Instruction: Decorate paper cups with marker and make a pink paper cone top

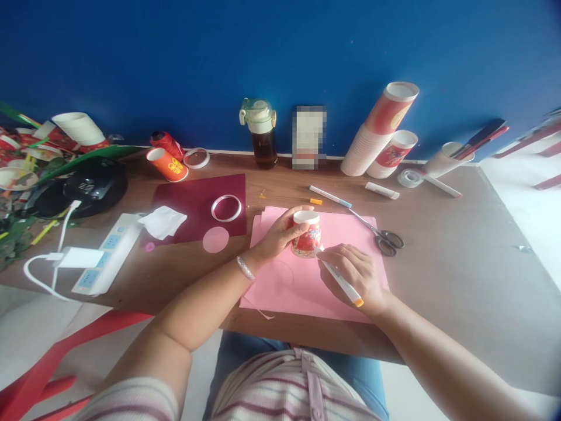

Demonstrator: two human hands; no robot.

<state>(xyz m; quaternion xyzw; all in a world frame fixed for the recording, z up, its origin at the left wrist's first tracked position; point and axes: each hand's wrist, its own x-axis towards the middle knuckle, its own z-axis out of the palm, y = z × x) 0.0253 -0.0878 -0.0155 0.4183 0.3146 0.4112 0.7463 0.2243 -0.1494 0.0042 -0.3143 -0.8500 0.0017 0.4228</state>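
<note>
A small red and white paper cup [306, 234] stands upside down on a pink paper sheet [307, 286] in the middle of the brown table. My left hand [280, 233] is wrapped round the cup from the left. My right hand [353, 273] grips a white marker with an orange end [339, 279], its tip touching the paper at the cup's base on the right. A faint curved line shows on the pink sheet near my left wrist.
Scissors [383, 237] and a second pen [329, 196] lie just beyond the pink sheet. A dark red sheet [193, 199] with a tape ring [226, 208] and pink disc [215, 239] lies left. Cup stacks [379, 131], a bottle [262, 133] and a power strip [107, 252] stand around.
</note>
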